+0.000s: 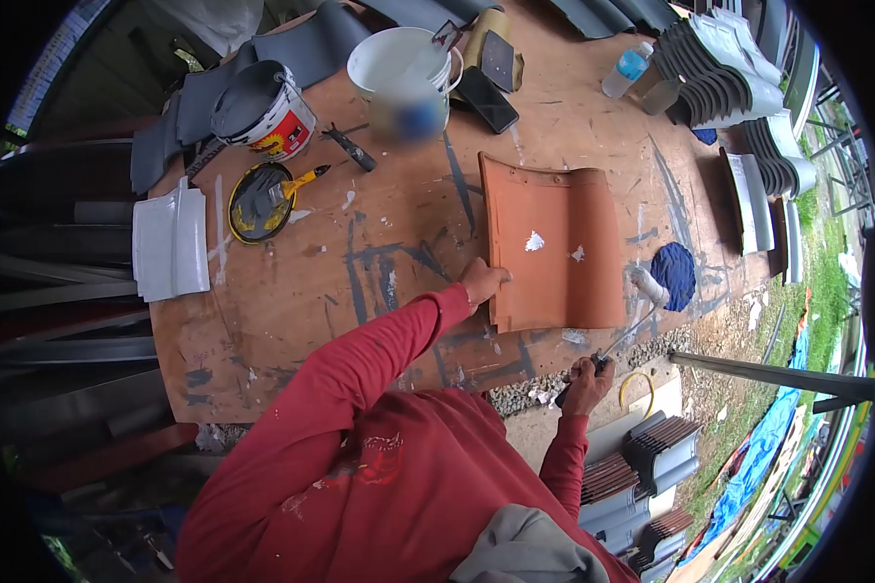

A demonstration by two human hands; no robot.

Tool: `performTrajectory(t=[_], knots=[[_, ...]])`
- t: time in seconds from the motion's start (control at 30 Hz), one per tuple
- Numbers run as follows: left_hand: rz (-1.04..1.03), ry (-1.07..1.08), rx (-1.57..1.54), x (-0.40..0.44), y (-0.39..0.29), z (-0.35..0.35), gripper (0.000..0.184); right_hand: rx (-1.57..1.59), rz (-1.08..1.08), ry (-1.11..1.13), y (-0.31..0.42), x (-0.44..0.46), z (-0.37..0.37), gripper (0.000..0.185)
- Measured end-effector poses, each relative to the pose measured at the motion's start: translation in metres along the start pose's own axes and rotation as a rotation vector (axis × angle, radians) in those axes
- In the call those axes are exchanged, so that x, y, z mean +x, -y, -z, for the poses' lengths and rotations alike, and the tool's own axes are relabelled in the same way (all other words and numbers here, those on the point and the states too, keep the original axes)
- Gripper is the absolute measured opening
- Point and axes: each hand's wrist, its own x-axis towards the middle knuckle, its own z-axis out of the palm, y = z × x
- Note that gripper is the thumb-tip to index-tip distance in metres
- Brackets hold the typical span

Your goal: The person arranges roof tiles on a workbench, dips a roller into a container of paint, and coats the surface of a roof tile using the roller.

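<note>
An orange clay roof tile (554, 282) lies on the paint-streaked wooden table (311, 301), with two small white patches on its face. My left hand (483, 283) is closed on the tile's left edge, near its lower corner. My right hand (587, 385), by the table's front edge, is wrapped round the dark handle of a paint roller. The whitish sleeve of the paint roller (648, 286) is just right of the tile. Beside it lies a crumpled dark blue cloth (675, 276); whether they touch I cannot tell.
At the back stand a grey-paint bucket (295, 119) and a white bucket (362, 70). A paintbrush (303, 181) rests on a lid (246, 222). A phone (487, 101) and a water bottle (628, 70) lie farther right. Stacked grey tiles (700, 83) line the right edge.
</note>
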Motion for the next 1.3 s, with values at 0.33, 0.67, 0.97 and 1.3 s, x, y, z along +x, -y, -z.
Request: performTrajectory(t=[0.33,0.67,0.97,1.3], knots=[[-0.012,-0.161,-0.23,-0.161,0.063,0.161,0.029,-0.005,-0.043,-0.026,-0.007,-0.024,0.032,0.005],[-0.116,-0.695,-0.268,-0.322,0.152,0.32,0.032,0.024,-0.069,0.66,-0.023,-0.102,-0.091,0.021],[-0.254,-1.135,0.191,-0.373,0.168,0.363,0.03,-0.047,0.026,0.888,-0.015,-0.188,-0.184,0.019],[-0.333,-0.826,0.258,-0.359,0.203,0.39,0.062,-0.87,0.266,1.29,0.086,-0.221,-0.227,0.032]])
